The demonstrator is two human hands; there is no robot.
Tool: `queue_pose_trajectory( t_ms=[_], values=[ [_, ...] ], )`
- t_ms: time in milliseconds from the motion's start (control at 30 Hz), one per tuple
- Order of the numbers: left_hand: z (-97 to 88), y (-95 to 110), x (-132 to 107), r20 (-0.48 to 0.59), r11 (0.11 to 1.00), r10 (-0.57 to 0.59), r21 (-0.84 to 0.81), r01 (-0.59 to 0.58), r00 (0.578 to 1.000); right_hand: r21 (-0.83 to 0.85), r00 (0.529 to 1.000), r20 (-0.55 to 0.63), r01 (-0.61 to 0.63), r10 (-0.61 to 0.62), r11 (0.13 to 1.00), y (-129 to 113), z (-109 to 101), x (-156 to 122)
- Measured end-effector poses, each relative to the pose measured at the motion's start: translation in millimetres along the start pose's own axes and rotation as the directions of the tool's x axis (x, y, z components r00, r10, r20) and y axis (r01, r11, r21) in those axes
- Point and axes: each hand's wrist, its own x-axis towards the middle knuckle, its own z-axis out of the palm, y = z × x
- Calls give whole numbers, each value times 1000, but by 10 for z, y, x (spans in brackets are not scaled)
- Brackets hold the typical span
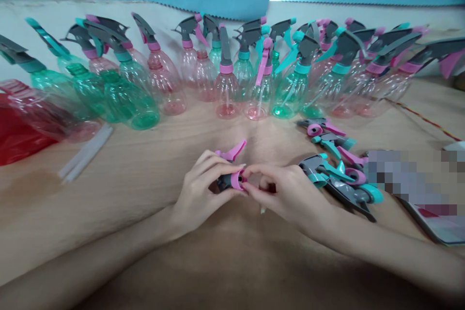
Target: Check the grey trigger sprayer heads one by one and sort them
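Note:
A grey and pink trigger spray head [225,182] is pinched in my left hand [203,186], its pink trigger pointing up and its pink collar [237,180] turned to the right. At the collar's opening the thumb and forefinger of my right hand [286,191] are pressed together. What they grip is hidden. A small pale tip [262,209] shows just below the right hand. Close by on the right lies a pile of loose spray heads [327,172] in grey, pink and turquoise.
Clear pink and green bottles, many with spray heads, line the back, including a pink bottle [227,94]. Uncapped green bottles [129,101] stand at left. Pale tubes [85,155] lie near a red bag [22,131]. A blurred-out flat object [417,184] lies at right.

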Motion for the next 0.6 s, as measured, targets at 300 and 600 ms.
queue_pose_trajectory(
  t_ms=[300,600],
  values=[
    [-16,13,2,47,999,-1,-33,2,999,-99,978,-103,170,-180,980,59,62,-14],
    [26,1,27,95,993,-102,63,96,990,-373,973,161,216,-166,902,-46,-554,-22]
  ],
)
